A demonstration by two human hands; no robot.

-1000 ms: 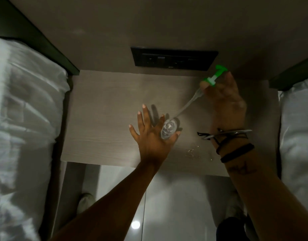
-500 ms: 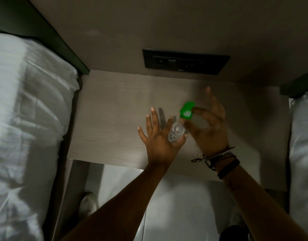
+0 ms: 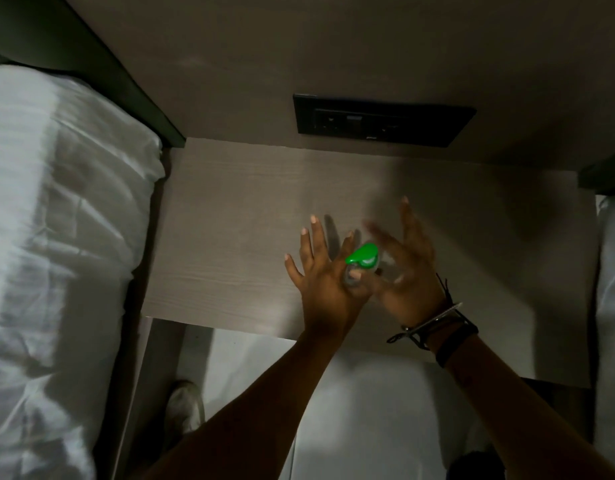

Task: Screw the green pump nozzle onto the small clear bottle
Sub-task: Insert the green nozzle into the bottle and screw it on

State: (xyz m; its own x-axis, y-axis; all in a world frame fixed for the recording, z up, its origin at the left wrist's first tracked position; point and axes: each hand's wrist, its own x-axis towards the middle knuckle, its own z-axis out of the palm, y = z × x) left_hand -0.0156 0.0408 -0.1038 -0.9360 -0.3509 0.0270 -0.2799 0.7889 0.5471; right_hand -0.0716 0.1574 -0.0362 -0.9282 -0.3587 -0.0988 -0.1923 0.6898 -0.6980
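The green pump nozzle sits on top of the small clear bottle, which stands on the wooden bedside table. My left hand pinches the bottle between thumb and forefinger, with its other fingers spread. My right hand is blurred with motion and touches the nozzle's collar from the right with thumb and forefinger, the remaining fingers raised. Most of the bottle is hidden behind the two hands.
A black socket panel is set in the wall behind the table. White beds flank the table on the left and on the right. Below the table's front edge are a pale floor and a shoe.
My right hand brought the nozzle down from the upper right, its tube going into the bottle. The green head now rests on the bottle's neck. My left hand kept hold of the bottle.
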